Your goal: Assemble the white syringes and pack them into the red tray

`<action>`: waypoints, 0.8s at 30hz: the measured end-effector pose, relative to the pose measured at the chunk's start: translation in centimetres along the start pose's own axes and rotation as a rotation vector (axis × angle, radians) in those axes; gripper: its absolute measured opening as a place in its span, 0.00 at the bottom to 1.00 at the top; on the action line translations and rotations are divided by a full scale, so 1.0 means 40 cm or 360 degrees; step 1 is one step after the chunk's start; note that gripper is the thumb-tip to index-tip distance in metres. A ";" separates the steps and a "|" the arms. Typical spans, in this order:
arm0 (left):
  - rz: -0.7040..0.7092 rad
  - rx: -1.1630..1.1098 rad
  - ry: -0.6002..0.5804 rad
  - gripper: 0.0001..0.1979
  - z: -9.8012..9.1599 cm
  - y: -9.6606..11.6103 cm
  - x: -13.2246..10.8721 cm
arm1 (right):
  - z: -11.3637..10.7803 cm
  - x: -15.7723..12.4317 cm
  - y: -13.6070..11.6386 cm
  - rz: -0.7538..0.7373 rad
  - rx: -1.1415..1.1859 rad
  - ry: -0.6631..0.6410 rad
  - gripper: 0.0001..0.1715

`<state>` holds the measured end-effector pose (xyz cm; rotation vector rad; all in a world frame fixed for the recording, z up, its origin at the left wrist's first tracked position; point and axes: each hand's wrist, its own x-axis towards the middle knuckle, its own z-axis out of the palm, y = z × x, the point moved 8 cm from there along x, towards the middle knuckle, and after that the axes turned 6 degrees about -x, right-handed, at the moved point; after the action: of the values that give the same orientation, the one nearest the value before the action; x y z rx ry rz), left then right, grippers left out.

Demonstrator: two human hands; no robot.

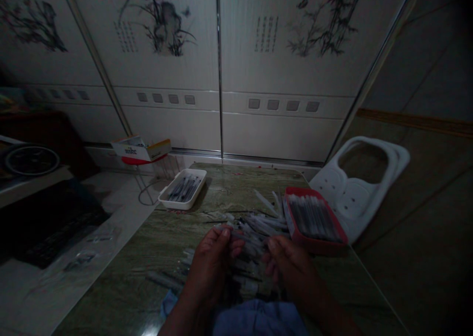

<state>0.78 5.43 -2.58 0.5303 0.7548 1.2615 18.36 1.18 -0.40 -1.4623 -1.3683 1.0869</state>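
Both my hands are over a pile of pens (258,222) on the green marbled table (140,247). My left hand (218,247) pinches one end of a thin translucent pen (247,237) between thumb and fingers. The other end of that pen is in the fingertips of my right hand (283,257). A red basket (342,230) packed with aligned pens stands just beyond my right hand. At the back left of the table, a white tray (177,204) holds dark, thin pens or parts. The dim light hides fine detail.
A white folding chair (354,193) leans beside the table's right edge. Behind the table on the left, an open cardboard box (136,151) sits on a red stool (138,161). A blue cloth (258,319) lies at the near edge. Patterned cabinet doors (170,70) stand behind.
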 end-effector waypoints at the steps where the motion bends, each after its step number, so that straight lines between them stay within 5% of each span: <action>1: -0.0002 -0.0005 0.0015 0.12 -0.003 -0.001 0.001 | -0.003 0.001 -0.004 -0.0018 0.0010 0.0020 0.19; 5: -0.0007 -0.0007 0.0016 0.12 -0.005 -0.002 0.000 | -0.012 0.000 -0.010 -0.0014 -0.0061 0.0054 0.12; 11: -0.0018 0.0008 0.0016 0.13 0.001 -0.003 -0.001 | 0.007 -0.001 0.006 -0.0002 -0.0046 -0.0133 0.27; 17: -0.0002 -0.0014 0.0033 0.14 -0.003 -0.002 0.005 | -0.015 0.002 -0.006 -0.0038 -0.0113 0.0047 0.13; 24: -0.0015 -0.0012 0.0017 0.14 0.005 -0.001 -0.001 | 0.000 0.006 0.019 0.0016 -0.0054 -0.0091 0.26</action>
<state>0.96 5.39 -2.47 0.5136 0.7602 1.2588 18.59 1.39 -1.14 -1.4742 -1.4271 1.1242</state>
